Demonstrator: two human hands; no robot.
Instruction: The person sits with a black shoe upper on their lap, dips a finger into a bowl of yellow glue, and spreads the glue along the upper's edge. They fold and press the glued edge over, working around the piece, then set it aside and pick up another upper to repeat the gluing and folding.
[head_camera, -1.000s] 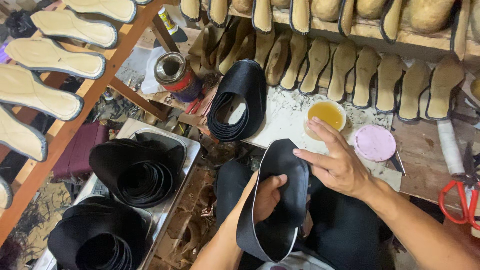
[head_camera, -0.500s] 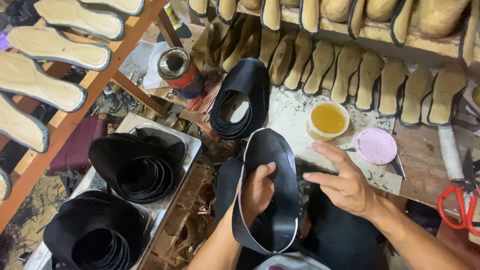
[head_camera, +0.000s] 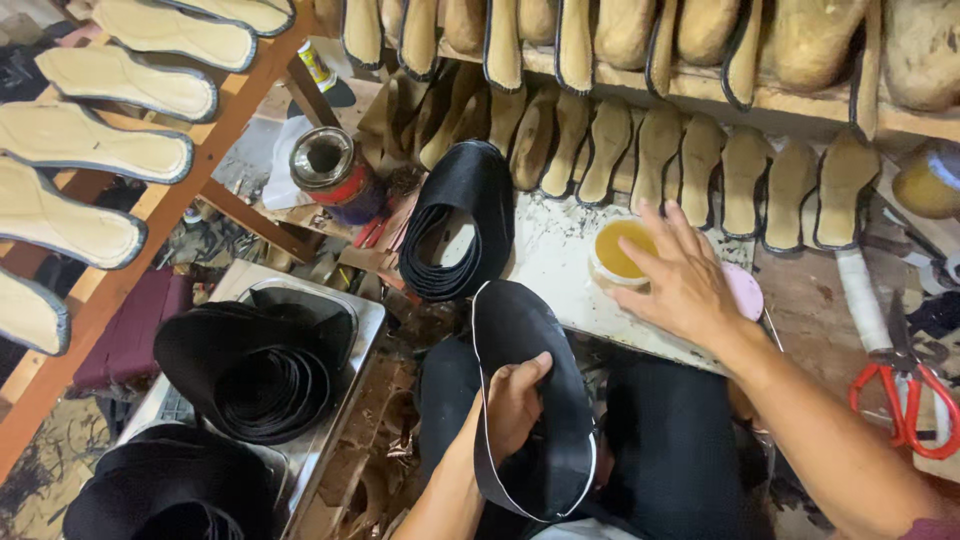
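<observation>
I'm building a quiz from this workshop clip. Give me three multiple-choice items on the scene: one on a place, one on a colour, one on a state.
1. Where is the right hand?
A. over the small tub of yellow liquid
B. on the red scissors
C. inside the metal tray

2. What colour is the shoe upper that the left hand holds?
A. tan
B. black
C. white

3. How is the round tin by the wooden post?
A. lidded
B. tipped over
C. open at the top

Key: 1 A, its fingers spread just above the tub; 2 B, the curved piece is black throughout; 3 C, its dark inside shows.
</observation>
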